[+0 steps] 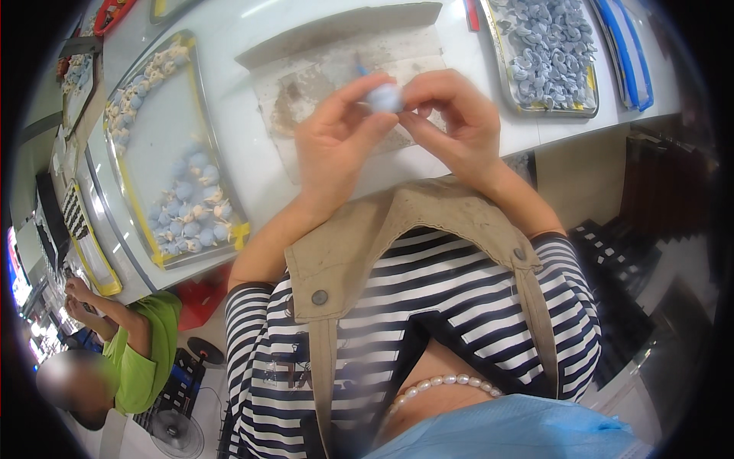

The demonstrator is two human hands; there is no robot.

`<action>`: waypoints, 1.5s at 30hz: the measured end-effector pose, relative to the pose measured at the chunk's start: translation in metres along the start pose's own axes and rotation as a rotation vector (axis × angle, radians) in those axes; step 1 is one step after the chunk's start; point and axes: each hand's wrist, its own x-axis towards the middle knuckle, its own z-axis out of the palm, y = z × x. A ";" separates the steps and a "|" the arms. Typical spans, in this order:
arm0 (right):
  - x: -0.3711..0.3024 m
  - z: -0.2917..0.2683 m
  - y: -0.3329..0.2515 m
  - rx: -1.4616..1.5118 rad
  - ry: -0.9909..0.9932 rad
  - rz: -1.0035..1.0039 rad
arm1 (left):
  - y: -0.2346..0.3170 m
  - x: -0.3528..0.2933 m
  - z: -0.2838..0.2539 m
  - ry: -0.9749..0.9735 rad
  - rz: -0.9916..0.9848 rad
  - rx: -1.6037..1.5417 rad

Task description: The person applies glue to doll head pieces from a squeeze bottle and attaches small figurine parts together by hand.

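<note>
The left hand [336,138] gripped a small pale-blue rounded piece [384,98] above stained cardboard [294,88] while the right hand [462,115] pinched its edge.

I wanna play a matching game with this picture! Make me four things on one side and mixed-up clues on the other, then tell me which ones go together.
Things:
1. small blue piece
2. cardboard sheet
3. other person's shirt
4. upper-right tray

Clues:
A. bright green
B. holding many grey-blue pieces
C. held up by the left hand and right hand
D. stained with brown patches

Pairs: 1-C, 2-D, 3-A, 4-B
</note>
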 end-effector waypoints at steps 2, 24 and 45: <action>0.000 0.000 0.000 -0.050 -0.009 -0.038 | 0.000 0.000 0.000 0.002 0.006 0.016; 0.006 -0.016 -0.002 -0.242 -0.129 -0.122 | 0.004 -0.006 -0.002 -0.043 0.112 0.223; 0.000 -0.007 -0.005 0.440 -0.404 0.187 | 0.004 -0.013 -0.005 -0.206 0.238 0.272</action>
